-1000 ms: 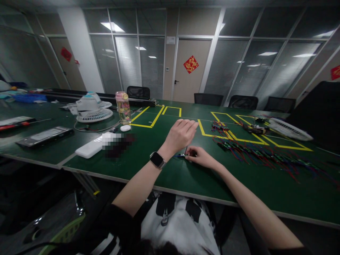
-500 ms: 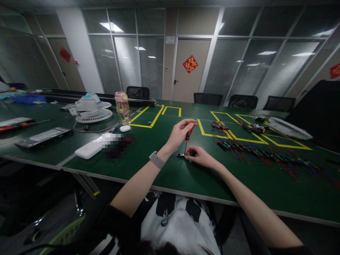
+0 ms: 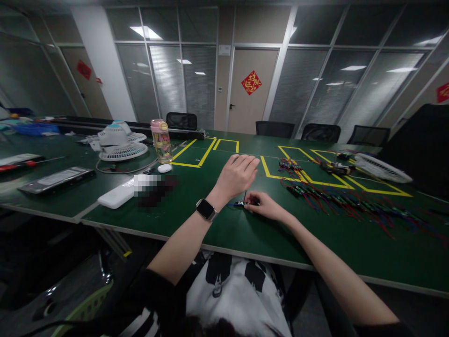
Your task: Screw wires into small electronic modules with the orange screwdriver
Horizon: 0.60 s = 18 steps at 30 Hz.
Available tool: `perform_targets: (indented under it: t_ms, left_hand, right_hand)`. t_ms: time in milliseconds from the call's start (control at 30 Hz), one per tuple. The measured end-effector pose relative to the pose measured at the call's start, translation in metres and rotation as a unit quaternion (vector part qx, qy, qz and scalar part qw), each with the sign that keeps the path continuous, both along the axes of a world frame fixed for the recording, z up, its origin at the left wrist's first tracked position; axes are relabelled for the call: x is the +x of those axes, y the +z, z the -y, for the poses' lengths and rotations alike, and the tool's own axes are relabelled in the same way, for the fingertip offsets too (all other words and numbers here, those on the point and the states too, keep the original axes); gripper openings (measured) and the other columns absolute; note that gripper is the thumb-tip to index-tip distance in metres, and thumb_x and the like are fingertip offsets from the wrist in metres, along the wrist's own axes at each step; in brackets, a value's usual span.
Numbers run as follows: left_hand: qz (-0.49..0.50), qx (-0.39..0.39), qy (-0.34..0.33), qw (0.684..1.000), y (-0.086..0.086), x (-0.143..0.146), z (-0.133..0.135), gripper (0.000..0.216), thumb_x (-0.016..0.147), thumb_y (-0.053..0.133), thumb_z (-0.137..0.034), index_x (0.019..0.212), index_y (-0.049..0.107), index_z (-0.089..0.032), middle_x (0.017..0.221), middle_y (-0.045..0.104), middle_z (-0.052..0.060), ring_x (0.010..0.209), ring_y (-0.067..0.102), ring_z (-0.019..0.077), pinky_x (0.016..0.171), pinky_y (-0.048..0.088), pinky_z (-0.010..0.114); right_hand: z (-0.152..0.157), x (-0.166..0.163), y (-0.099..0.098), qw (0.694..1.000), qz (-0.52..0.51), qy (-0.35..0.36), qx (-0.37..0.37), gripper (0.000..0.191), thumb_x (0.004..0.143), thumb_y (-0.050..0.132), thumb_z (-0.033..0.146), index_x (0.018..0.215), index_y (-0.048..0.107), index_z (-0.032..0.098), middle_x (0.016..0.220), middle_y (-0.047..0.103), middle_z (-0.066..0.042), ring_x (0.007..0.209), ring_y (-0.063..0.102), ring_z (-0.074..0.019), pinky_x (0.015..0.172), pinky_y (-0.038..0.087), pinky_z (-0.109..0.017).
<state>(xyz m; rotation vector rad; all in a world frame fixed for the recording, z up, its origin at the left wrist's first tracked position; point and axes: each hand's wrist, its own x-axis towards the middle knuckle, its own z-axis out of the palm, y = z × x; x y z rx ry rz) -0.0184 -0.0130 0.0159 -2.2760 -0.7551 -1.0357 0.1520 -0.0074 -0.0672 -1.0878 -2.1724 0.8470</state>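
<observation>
My left hand is curled over the top of a small screwdriver, back of the hand towards me. Only the thin shaft shows below my fingers, standing upright on a small circuit board with wires. My right hand presses that board onto the green table with pinched fingertips. A watch sits on my left wrist.
Rows of wired boards lie to the right among yellow tape outlines. To the left are a white power bank, a white mouse, a pink bottle, a fan and a flat device. Chairs line the far side.
My left hand rolled over the screwdriver: half a second ago its red handle showed between my fingers, now the hand covers it again. The right hand stayed on the board.
</observation>
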Motion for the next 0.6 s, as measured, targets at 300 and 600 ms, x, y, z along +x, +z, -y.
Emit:
perform_targets:
  t_ms: [300,600]
  left_hand:
    - [-0.014,0.019,0.002,1.0,-0.0009,-0.0023,0.0003,0.038,0.093,0.039,-0.04,0.115,0.054,-0.012,0.097,0.062,0.01,0.09,0.052,0.0233,0.083,0.037,0.036]
    - [0.007,0.002,-0.049,0.999,-0.0038,0.0033,0.0031,0.036,0.094,0.036,-0.022,0.125,0.05,-0.011,0.114,0.061,0.012,0.103,0.052,0.0227,0.09,0.037,0.037]
  right_hand:
    - [0.0015,-0.0009,0.0023,1.0,-0.002,0.005,-0.001,0.012,0.076,0.062,0.027,0.079,0.058,0.017,0.066,0.055,0.002,0.062,0.051,-0.0131,0.06,0.04,-0.026]
    - [-0.0001,0.0004,0.0003,1.0,0.008,-0.002,0.014,0.012,0.076,0.063,0.026,0.081,0.06,0.015,0.069,0.057,0.0,0.064,0.051,-0.0134,0.062,0.042,-0.026]
